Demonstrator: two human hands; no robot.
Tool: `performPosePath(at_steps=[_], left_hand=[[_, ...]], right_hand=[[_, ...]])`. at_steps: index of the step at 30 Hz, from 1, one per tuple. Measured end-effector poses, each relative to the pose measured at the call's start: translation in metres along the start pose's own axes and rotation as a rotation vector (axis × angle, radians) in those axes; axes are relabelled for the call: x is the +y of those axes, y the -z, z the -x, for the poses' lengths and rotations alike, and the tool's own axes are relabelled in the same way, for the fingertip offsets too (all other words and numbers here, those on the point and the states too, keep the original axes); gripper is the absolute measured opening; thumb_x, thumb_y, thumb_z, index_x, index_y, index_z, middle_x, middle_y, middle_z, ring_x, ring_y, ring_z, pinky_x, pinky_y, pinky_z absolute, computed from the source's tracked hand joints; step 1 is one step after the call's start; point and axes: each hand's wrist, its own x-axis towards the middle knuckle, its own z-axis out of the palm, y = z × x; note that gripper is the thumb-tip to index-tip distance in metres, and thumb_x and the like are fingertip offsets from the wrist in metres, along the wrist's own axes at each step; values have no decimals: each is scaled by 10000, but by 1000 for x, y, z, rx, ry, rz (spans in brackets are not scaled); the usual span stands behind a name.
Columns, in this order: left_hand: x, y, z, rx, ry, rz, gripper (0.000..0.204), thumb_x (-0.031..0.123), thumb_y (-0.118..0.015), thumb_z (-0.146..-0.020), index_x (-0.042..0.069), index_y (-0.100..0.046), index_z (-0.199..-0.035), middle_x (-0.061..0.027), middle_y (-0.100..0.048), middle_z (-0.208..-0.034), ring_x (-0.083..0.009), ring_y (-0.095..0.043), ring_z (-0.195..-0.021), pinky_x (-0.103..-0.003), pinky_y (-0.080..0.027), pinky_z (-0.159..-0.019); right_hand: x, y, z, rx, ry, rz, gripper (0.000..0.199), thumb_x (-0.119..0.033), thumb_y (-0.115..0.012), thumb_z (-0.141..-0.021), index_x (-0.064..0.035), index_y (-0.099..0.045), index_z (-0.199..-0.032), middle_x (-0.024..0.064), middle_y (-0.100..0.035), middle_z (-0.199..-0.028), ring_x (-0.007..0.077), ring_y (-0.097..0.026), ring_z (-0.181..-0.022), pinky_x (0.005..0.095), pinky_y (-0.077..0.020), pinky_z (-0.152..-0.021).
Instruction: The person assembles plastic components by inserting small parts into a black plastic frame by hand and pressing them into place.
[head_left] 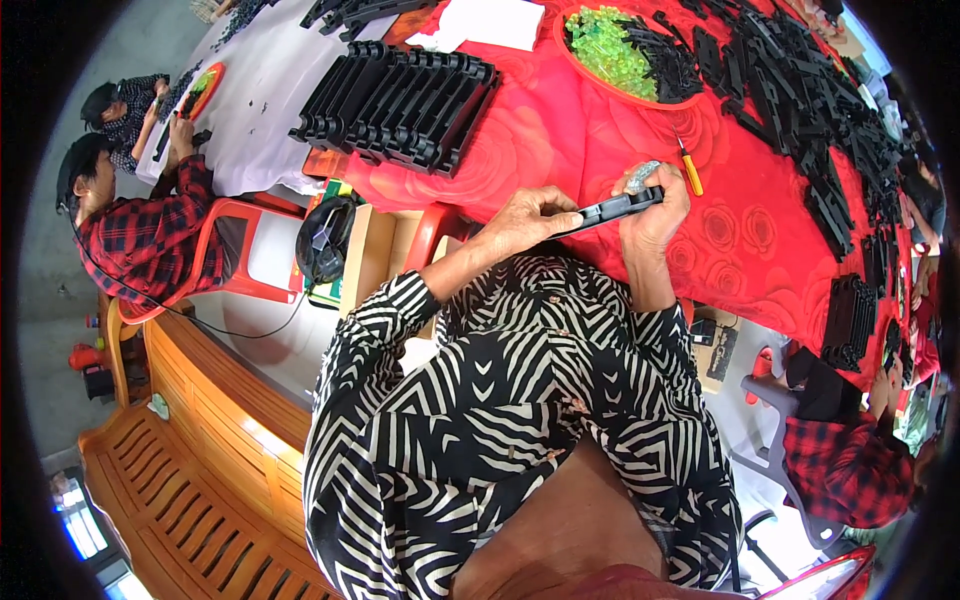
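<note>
Left hand [525, 222]: closed on near end of long black plastic strip [615, 209], held just above red tablecloth [580, 140] edge. Right hand [655, 205]: gripping strip's far end. Beyond: yellow-handled screwdriver [688, 170]; stacked black parts [400, 100], left; red tray [600, 80] of green pieces [605, 45], far.

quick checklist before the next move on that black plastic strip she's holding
1. Left hand grips one end of the black strip: ok.
2. Right hand closed around the other end: ok.
3. Small silvery piece at the right fingertips seated in the strip: cannot tell.
4. Yellow-handled screwdriver lies on the red cloth beside the right hand: ok.
5. Red tray holds green pieces: ok.
6. Row of finished black strips stacked apart from the hands: ok.
</note>
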Motion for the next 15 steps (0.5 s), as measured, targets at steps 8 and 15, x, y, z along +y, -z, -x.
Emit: performPosePath(at_steps=[8,15], left_hand=[[-1,-11,-8,149,-72,-147,235,224,-690,-782,2,-652,-847,-41,-608,-682,-98,-549,-668,-279,-454,-610],[-1,-24,-12,248,-79,-184,178,191,-679,-771,17,-640,-766,4,-497,-537,-82,-444,-528,-295,-363,-482]], right_hand=[[-1,-13,9,-18,33,12,213,-108,-487,-795,-45,-437,-598,62,-462,-538,179,-469,-420,359,-466,-416],[1,-17,17,-119,159,48,217,-65,-476,-804,-24,-440,-594,50,-454,-539,185,-487,-390,310,-459,-408]])
